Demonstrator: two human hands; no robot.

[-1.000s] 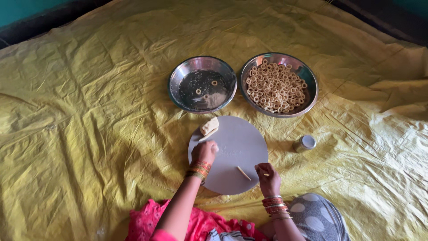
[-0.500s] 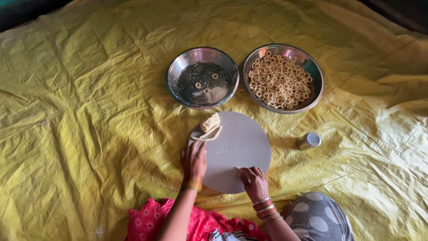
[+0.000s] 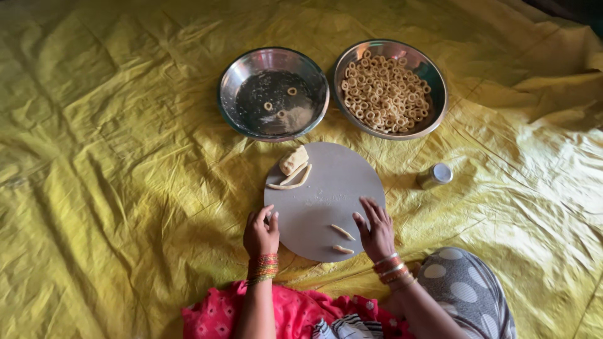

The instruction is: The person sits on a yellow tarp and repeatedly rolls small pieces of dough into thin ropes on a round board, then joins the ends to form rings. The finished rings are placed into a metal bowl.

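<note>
A: Beyond the round board (image 3: 323,188), what's in the bowls?
B: Left steel bowl (image 3: 274,94): few dough rings. Right steel bowl (image 3: 391,88): full of rings.
A: Hands?
B: Left hand (image 3: 261,233) loosely curled at board edge, grasping nothing. Right hand (image 3: 375,227) flat, released, beside two dough strips (image 3: 343,231).

— What is lying out toward the far edge of the crinkled yellow plastic sheet (image 3: 113,163)?

— Two round steel bowls are sitting side by side there. The left-hand steel bowl (image 3: 274,94) is holding a dark residue and a few small dough rings; the right-hand steel bowl (image 3: 390,88) is brimming with pale dough rings (image 3: 384,94).

— Anything nearer the right edge?

— A small steel cup with a pale lid (image 3: 434,176) is lying tipped on the sheet, well apart from the bowls.
</note>
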